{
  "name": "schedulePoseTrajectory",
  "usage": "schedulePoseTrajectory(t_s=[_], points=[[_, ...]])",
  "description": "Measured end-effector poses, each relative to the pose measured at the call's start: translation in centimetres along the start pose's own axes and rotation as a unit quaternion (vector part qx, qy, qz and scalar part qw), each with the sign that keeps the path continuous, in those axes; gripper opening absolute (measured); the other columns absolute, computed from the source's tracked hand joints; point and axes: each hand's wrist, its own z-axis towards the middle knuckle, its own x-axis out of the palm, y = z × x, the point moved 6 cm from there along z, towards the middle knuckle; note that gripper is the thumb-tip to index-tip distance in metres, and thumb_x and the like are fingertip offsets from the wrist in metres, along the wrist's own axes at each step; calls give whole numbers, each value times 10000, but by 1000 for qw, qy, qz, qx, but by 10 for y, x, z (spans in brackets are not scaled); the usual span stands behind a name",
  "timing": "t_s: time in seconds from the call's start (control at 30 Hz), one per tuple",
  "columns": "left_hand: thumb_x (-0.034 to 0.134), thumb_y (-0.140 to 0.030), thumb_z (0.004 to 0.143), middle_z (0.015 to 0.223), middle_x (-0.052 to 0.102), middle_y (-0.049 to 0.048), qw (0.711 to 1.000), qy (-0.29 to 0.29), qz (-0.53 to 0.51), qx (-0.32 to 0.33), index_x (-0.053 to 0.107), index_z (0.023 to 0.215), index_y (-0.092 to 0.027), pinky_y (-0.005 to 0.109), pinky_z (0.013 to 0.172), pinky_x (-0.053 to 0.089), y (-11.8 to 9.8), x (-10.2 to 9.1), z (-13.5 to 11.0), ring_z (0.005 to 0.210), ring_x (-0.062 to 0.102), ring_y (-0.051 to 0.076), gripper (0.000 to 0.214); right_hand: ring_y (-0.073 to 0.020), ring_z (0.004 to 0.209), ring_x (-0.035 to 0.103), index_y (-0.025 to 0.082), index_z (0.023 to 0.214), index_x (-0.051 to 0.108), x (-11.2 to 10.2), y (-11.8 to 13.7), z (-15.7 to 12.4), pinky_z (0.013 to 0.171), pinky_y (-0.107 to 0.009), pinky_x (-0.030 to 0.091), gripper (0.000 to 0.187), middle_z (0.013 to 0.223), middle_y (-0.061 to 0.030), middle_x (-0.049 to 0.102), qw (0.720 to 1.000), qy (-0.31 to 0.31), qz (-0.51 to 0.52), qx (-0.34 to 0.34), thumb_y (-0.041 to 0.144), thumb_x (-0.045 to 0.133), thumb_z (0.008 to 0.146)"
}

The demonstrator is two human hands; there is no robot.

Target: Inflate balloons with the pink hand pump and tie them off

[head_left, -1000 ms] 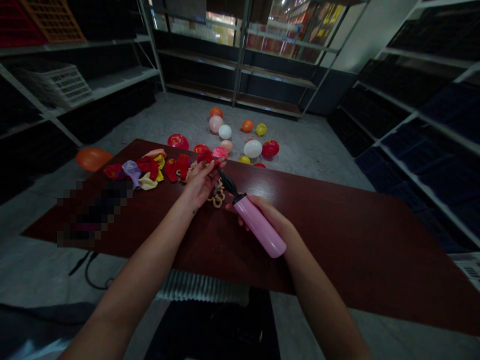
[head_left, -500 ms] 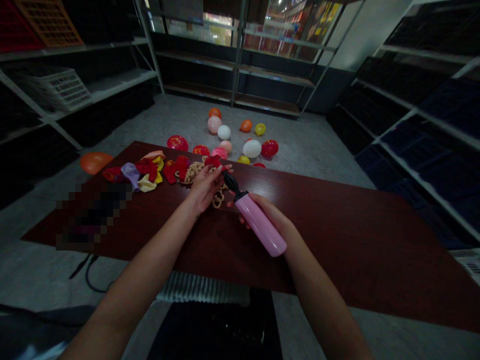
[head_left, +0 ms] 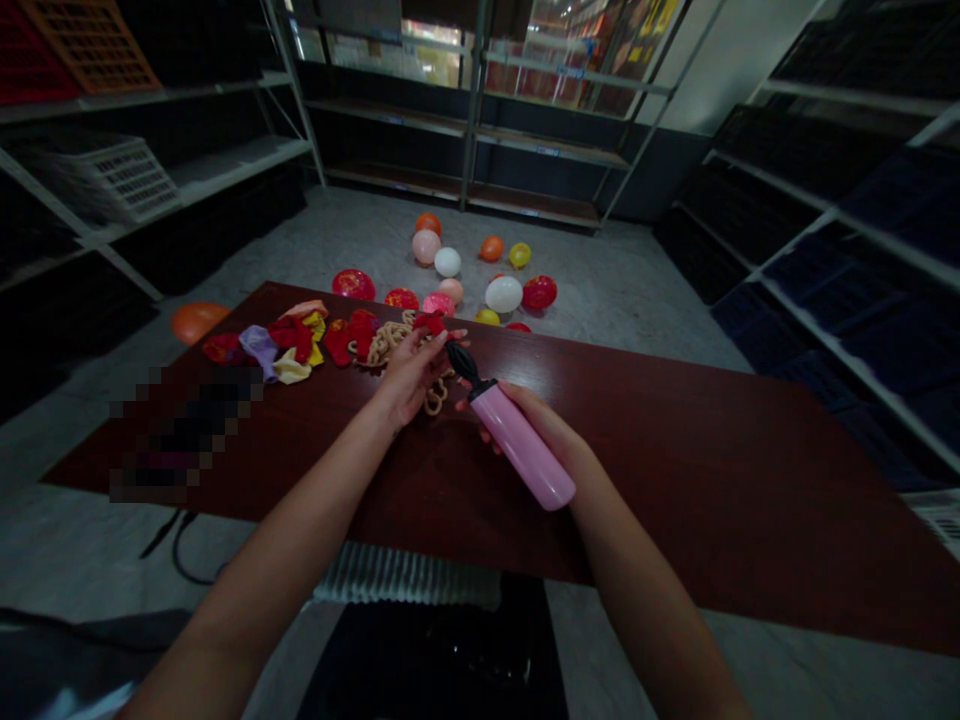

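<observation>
My right hand (head_left: 536,415) is wrapped round a pink balloon pump (head_left: 523,447), whose black nozzle end (head_left: 460,362) points up and left. At that nozzle, my left hand (head_left: 415,372) is closed on a limp red balloon (head_left: 430,322); its fingertips partly hide where balloon and nozzle meet. Beneath and behind the left hand lies a heap of tan, uninflated long balloons (head_left: 390,343). Flat red balloons (head_left: 363,333) lie left of that heap. Farther left is a pile of deflated balloons in red, yellow and purple, with a lilac one (head_left: 260,350) among them.
The dark red table (head_left: 675,470) spreads under my hands, with a blurred-out object (head_left: 196,425) at its left. Several inflated balloons, including a white one (head_left: 503,294), lie on the floor beyond. An orange balloon (head_left: 198,322) rests past the left edge. Metal shelves (head_left: 532,205) line the room.
The orange balloon on the floor at the left has shifted slightly to the right. Both hands, the pump and the red balloon stay almost in place.
</observation>
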Motion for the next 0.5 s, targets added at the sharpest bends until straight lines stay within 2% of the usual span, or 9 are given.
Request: schedulePoseTrajectory(t_s=[0.17, 0.37, 0.5], points=[[759, -140, 868, 1000, 776, 68, 1000, -12, 3, 0, 638, 978, -162, 238, 739, 535, 1, -1, -1, 848, 735, 161, 166, -137, 608, 674, 172, 1150, 689, 0, 0, 0, 482, -245, 581, 421, 1081, -115, 774, 1000, -4, 5, 4, 520, 595, 934], [689, -131, 925, 1012, 776, 86, 1000, -13, 3, -10, 675, 979, -140, 255, 764, 529, 4, 0, 0, 829, 717, 146, 57, -142, 599, 672, 161, 1183, 677, 0, -4, 1, 491, -247, 586, 423, 944, -94, 782, 999, 1, 18, 30, 496, 508, 988], [737, -162, 898, 1011, 774, 87, 1000, -3, 10, -8, 682, 997, -144, 269, 779, 522, 5, -1, 1, 870, 721, 167, 115, -145, 608, 679, 189, 1254, 646, -1, -4, 0, 486, -248, 580, 425, 968, -86, 781, 999, 3, 23, 29, 491, 518, 985]])
